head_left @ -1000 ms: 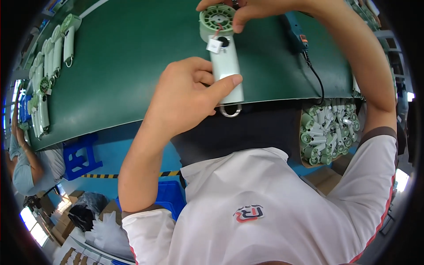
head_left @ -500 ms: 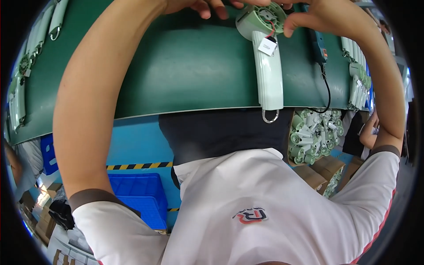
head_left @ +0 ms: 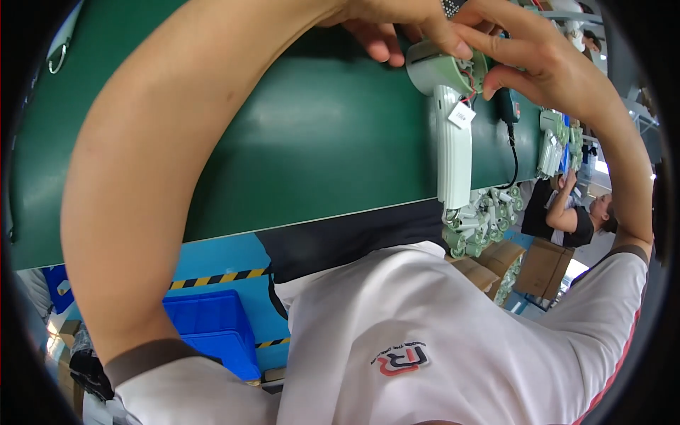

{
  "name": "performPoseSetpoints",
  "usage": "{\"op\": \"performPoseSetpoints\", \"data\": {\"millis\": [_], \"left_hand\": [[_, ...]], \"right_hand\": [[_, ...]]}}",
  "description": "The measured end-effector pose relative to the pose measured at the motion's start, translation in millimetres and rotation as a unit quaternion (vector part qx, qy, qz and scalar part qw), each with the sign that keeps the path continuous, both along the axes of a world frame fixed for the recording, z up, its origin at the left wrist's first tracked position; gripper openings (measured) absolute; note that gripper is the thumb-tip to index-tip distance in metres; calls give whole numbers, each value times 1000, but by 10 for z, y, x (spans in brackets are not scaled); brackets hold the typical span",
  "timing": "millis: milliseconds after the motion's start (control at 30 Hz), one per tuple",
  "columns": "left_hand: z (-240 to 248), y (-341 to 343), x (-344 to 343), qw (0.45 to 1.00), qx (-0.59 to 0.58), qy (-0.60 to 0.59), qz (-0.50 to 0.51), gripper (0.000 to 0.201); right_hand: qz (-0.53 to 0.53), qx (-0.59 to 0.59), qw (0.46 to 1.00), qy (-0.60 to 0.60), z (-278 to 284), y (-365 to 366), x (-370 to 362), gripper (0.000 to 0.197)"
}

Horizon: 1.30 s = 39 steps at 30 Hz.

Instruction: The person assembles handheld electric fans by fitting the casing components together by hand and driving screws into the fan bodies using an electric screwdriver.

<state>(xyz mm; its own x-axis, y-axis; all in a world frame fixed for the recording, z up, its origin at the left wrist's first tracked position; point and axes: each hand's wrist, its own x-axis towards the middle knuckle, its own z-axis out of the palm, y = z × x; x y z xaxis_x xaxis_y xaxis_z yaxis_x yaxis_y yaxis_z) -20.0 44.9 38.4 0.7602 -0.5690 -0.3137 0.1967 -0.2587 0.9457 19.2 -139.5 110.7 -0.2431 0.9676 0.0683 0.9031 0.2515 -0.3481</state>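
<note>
A pale green handheld fan (head_left: 454, 159) lies at the near edge of the green table, its handle toward me and a metal loop at the end. Red wire and a small white tag (head_left: 461, 115) hang by its round head (head_left: 428, 69). My left hand (head_left: 404, 27) reaches over the head, a fingertip pressed into its opening and other fingers stretched beside it. Around the head's right rim, my right hand (head_left: 528, 53) has its thumb and fingers closed. Any small part between the fingertips is hidden.
An electric screwdriver (head_left: 508, 106) with a black cord lies right of the fan. More fan bodies (head_left: 550, 145) sit at the table's right end, others fill a box (head_left: 473, 230) below the edge. A blue crate (head_left: 209, 322) stands on the floor. Another person (head_left: 567, 212) sits at right.
My left hand has come onto the fan's head, and my right fingers have closed in over its rim. The fan's head has tilted to the right. The whole view has shifted.
</note>
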Motion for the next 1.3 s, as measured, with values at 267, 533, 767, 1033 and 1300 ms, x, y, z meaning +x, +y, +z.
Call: {"op": "performPoseSetpoints", "data": {"millis": [267,533,767,1033,1300], "left_hand": [[10,-339,-36,985,138,3,107,42],[-38,-32,-44,999,-31,-18,7,34],[55,33,-41,995,3,-35,96,27],[110,489,-22,971,74,-228,-26,52],[498,-154,-341,947,213,-237,-30,68]], "right_hand": [[-289,-273,916,-56,238,-342,-314,74],[-270,-254,929,-18,179,-453,-173,75],[-357,-141,923,-29,-82,-450,-456,63],[-455,-85,886,-16,-143,-106,-624,58],[-378,-28,925,-37,-333,-482,-489,42]]}}
